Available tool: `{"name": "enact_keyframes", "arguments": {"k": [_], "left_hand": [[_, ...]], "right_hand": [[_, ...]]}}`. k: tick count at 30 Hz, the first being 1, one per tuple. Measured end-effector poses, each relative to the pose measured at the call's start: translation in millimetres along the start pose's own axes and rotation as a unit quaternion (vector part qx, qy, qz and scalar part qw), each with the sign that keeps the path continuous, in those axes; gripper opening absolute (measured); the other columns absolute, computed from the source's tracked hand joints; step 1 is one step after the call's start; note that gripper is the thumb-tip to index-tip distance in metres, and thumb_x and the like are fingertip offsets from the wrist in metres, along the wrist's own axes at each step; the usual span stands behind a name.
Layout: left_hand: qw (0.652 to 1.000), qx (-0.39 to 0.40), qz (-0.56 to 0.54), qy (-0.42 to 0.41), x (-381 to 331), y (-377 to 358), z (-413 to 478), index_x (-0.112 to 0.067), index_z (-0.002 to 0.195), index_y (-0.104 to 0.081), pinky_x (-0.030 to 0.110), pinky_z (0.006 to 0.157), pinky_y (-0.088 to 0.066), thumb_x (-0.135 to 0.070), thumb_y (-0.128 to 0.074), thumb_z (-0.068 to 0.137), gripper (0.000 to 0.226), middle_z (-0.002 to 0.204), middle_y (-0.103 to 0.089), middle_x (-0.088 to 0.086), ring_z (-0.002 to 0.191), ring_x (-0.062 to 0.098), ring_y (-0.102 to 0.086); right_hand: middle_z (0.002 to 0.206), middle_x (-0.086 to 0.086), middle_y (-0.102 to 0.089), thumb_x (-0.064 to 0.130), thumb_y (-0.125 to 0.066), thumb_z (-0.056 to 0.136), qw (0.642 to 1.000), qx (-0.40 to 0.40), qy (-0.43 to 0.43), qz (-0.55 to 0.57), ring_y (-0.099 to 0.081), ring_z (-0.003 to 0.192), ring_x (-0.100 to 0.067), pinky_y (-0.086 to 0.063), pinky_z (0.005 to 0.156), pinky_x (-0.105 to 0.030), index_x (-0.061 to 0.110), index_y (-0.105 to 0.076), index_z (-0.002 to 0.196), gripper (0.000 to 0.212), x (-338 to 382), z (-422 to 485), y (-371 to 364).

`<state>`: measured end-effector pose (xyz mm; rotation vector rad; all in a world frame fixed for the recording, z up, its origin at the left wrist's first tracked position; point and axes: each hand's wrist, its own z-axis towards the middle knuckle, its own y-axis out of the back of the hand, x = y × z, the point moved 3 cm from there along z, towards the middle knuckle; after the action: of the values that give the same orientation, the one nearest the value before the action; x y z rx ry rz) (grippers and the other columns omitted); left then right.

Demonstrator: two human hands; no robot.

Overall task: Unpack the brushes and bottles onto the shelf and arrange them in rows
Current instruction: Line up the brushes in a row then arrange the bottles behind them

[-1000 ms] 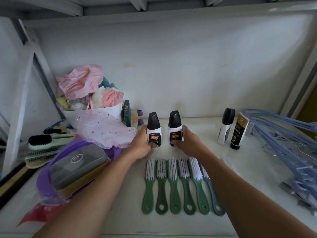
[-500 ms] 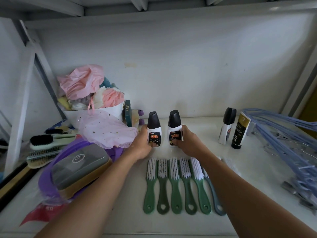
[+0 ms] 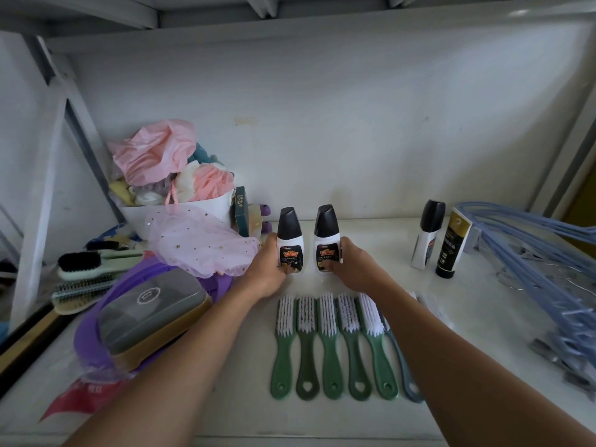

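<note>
Two white bottles with black caps stand upright side by side on the white shelf (image 3: 371, 240). My left hand (image 3: 266, 274) grips the left bottle (image 3: 289, 238) and my right hand (image 3: 353, 272) grips the right bottle (image 3: 326, 235). Just in front of them lies a row of several green-handled brushes (image 3: 327, 343) with white bristles, handles toward me; a grey-blue brush (image 3: 401, 359) at the right end is partly hidden by my right forearm. A third white bottle (image 3: 427, 235) and a black-and-gold tube (image 3: 451, 243) stand further right.
A purple bag (image 3: 93, 337) holding a grey-lidded box (image 3: 151, 312) lies at the left, with shoe brushes (image 3: 85, 267) beside it. A white tub (image 3: 180, 211) of pink sponges stands behind it. Blue hangers (image 3: 541, 269) pile up on the right.
The view has shifted slightly; both hands stay on the two bottles, which have hardly moved.
</note>
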<state>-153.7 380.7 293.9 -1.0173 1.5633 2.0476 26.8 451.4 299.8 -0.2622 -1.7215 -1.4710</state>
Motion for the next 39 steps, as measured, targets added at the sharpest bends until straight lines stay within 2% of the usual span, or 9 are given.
{"name": "enact_keyframes", "arguments": {"k": [5, 12, 17, 25, 28, 31, 34, 36, 39], "left_hand": [[1.0, 0.006, 0.003, 0.018, 1, -1, 1, -0.021, 0.14, -0.037, 0.032, 0.09, -0.038, -0.012, -0.07, 0.091, 0.06, 0.123, -0.058, 0.001, 0.109, 0.015, -0.053], [1.0, 0.01, 0.004, 0.025, 3, -1, 1, -0.023, 0.139, -0.036, 0.037, 0.094, -0.042, -0.011, -0.068, 0.092, 0.058, 0.12, -0.057, -0.001, 0.111, 0.019, -0.055], [0.999, 0.014, 0.005, 0.035, 3, 0, 1, -0.023, 0.142, -0.034, 0.035, 0.094, -0.039, -0.01, -0.066, 0.092, 0.06, 0.123, -0.055, -0.002, 0.113, 0.018, -0.053], [0.998, 0.026, -0.006, 0.054, -3, 2, -7, -0.028, 0.143, -0.036, 0.035, 0.094, -0.036, -0.017, -0.061, 0.093, 0.057, 0.124, -0.052, -0.007, 0.114, 0.016, -0.05], [0.996, 0.021, -0.032, 0.076, -1, 1, -11, -0.027, 0.135, -0.045, 0.036, 0.097, -0.04, -0.019, -0.058, 0.092, 0.046, 0.124, -0.058, -0.005, 0.12, 0.018, -0.055], [0.992, 0.029, -0.069, 0.104, -1, 0, -21, -0.027, 0.127, -0.049, 0.036, 0.092, -0.042, -0.014, -0.053, 0.096, 0.034, 0.12, -0.06, -0.007, 0.117, 0.018, -0.056], [0.991, 0.033, -0.067, 0.11, -1, 0, -32, -0.025, 0.131, -0.052, 0.036, 0.092, -0.046, -0.01, -0.046, 0.097, 0.037, 0.126, -0.062, -0.003, 0.118, 0.017, -0.056], [0.991, 0.033, -0.055, 0.116, -3, 1, -40, -0.023, 0.135, -0.05, 0.036, 0.096, -0.042, -0.009, -0.045, 0.097, 0.041, 0.135, -0.058, -0.001, 0.121, 0.018, -0.052], [0.99, 0.034, -0.007, 0.14, -3, 4, -54, -0.023, 0.141, -0.045, 0.034, 0.095, -0.035, -0.011, -0.046, 0.094, 0.048, 0.145, -0.049, 0.003, 0.133, 0.026, -0.045]], "right_hand": [[0.117, -0.014, -0.064, 0.023, -0.062, 0.095, 1.0, 0.004, -0.001, -0.001, -0.056, 0.096, -0.028, -0.045, 0.08, -0.037, 0.009, -0.046, 0.122, 0.034, 0, 1, 0], [0.118, -0.014, -0.063, 0.023, -0.061, 0.096, 1.0, 0.012, -0.001, -0.001, -0.058, 0.102, -0.031, -0.046, 0.083, -0.038, 0.009, -0.046, 0.122, 0.034, 1, 1, 1], [0.12, -0.014, -0.063, 0.024, -0.06, 0.096, 1.0, 0.018, 0.0, 0.001, -0.059, 0.106, -0.032, -0.047, 0.086, -0.04, 0.008, -0.047, 0.123, 0.034, -1, 2, 2], [0.123, -0.006, -0.064, 0.028, -0.062, 0.096, 1.0, 0.018, 0.008, -0.01, -0.059, 0.103, -0.02, -0.043, 0.085, -0.031, 0.015, -0.045, 0.14, 0.048, -9, 0, 18], [0.124, -0.005, -0.063, 0.027, -0.064, 0.095, 0.999, -0.018, 0.017, -0.042, -0.057, 0.097, -0.017, -0.042, 0.082, -0.027, 0.017, -0.046, 0.139, 0.049, -10, -7, 37], [0.119, -0.003, -0.066, 0.02, -0.063, 0.094, 0.995, -0.072, 0.034, -0.057, -0.061, 0.101, -0.02, -0.044, 0.079, -0.026, 0.017, -0.054, 0.132, 0.039, -10, -17, 58], [0.111, -0.002, -0.067, 0.01, -0.058, 0.092, 0.986, -0.144, 0.069, -0.055, -0.062, 0.095, -0.016, -0.048, 0.079, -0.026, 0.018, -0.062, 0.122, 0.031, -9, -26, 80], [0.113, -0.004, -0.065, 0.006, -0.058, 0.089, 0.969, -0.211, 0.098, -0.081, -0.058, 0.1, -0.017, -0.045, 0.082, -0.026, 0.017, -0.065, 0.117, 0.032, -9, -31, 95], [0.126, -0.008, -0.055, 0.006, -0.061, 0.079, 0.926, -0.329, 0.08, -0.169, -0.044, 0.117, -0.031, -0.038, 0.091, -0.041, 0.021, -0.062, 0.118, 0.042, -14, -37, 121]]}}
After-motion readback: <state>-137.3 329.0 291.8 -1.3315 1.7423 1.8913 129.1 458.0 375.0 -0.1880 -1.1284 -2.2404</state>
